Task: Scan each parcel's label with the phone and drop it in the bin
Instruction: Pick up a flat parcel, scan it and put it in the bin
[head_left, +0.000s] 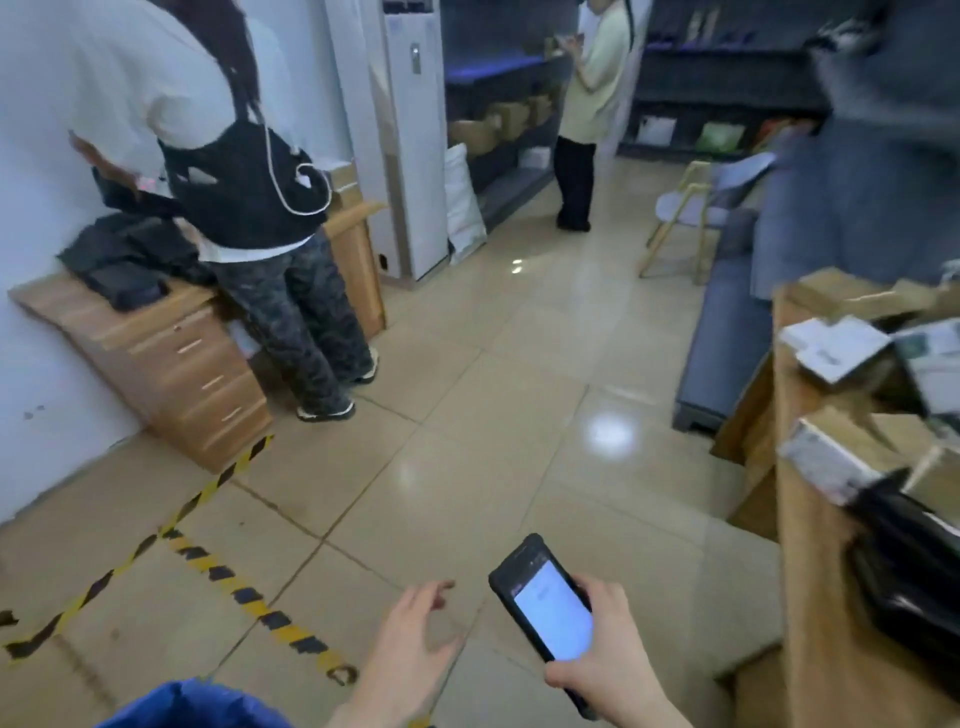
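My right hand (613, 654) grips a black phone (545, 597) low in the middle of the view, its lit white screen facing up. My left hand (410, 639) hovers beside it, fingers spread and relaxed, holding nothing. Several parcels (836, 348) lie in open cardboard boxes (810, 545) at the right edge, some white with labels, one in black wrap (904, 571). A blue edge, perhaps the bin (192, 706), shows at the bottom left below my left arm.
A person in a white top stands at a wooden desk (171, 358) on the left. Another person (587, 114) stands by the shelves at the back. Yellow-black floor tape (228, 577) crosses the tiles. A chair (685, 213) and a grey sofa (727, 338) are on the right.
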